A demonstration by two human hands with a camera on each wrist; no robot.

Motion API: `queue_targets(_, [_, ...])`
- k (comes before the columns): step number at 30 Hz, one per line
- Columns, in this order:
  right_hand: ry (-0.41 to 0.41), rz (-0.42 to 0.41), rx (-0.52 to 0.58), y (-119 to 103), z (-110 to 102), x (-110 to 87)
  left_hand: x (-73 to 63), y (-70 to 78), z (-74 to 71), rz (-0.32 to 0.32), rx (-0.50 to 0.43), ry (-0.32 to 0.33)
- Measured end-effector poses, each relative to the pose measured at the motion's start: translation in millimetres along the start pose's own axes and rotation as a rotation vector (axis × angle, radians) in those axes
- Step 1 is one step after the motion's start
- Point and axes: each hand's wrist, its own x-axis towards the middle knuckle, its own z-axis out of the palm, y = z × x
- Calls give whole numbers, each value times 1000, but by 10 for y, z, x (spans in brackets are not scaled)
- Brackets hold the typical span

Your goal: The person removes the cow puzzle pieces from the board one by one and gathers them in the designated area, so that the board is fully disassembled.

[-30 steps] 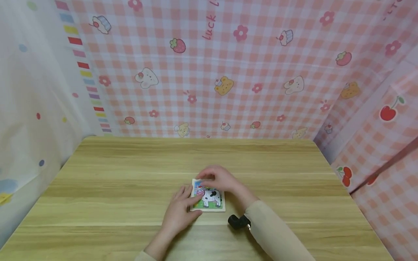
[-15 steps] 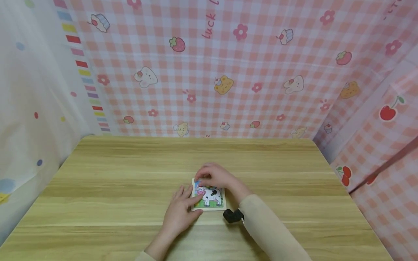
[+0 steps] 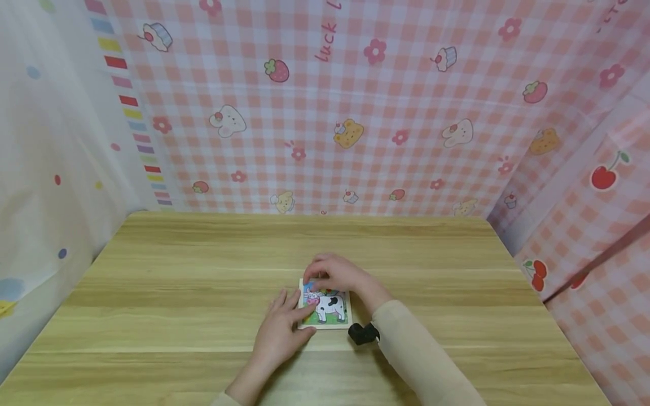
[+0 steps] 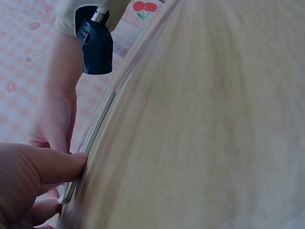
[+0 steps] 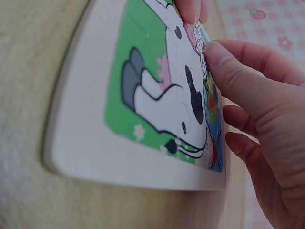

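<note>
A small wooden jigsaw puzzle (image 3: pixel 331 309) with a black-and-white cow on green grass lies flat at the table's front middle. My left hand (image 3: pixel 278 331) rests along its left side, fingers extended. One finger presses on the cow's head, and the thumb (image 4: pixel 71 164) meets the board's edge. The right hand (image 3: pixel 336 273) reaches over the puzzle's upper left with fingers bent. In the right wrist view its thumb (image 5: pixel 220 53) touches the picture, the index finger close behind. Whether a piece is pinched there I cannot tell. Blue and coloured patches (image 5: pixel 215 129) show beneath that hand.
The puzzle lies on a wood-grain table (image 3: pixel 203 254). Behind it hangs a pink checked cloth (image 3: pixel 304 113), with more cloth on both sides. A black wrist camera (image 3: pixel 363 334) juts from the right sleeve (image 3: pixel 421 355), close to the puzzle's lower right corner.
The right hand and forearm have shifted slightly left, bringing the black wrist camera nearer the puzzle. The left hand stays at the puzzle's left side.
</note>
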Motion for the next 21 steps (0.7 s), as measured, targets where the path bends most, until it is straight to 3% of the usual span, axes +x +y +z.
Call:
queue_targets(8, [-23,-19,-90,-18,-18,-10,-2,-9,11,-4,8,8])
queue_targets(21, [-35,48,-94,-79,11,27,-3,2,12,3,11,12])
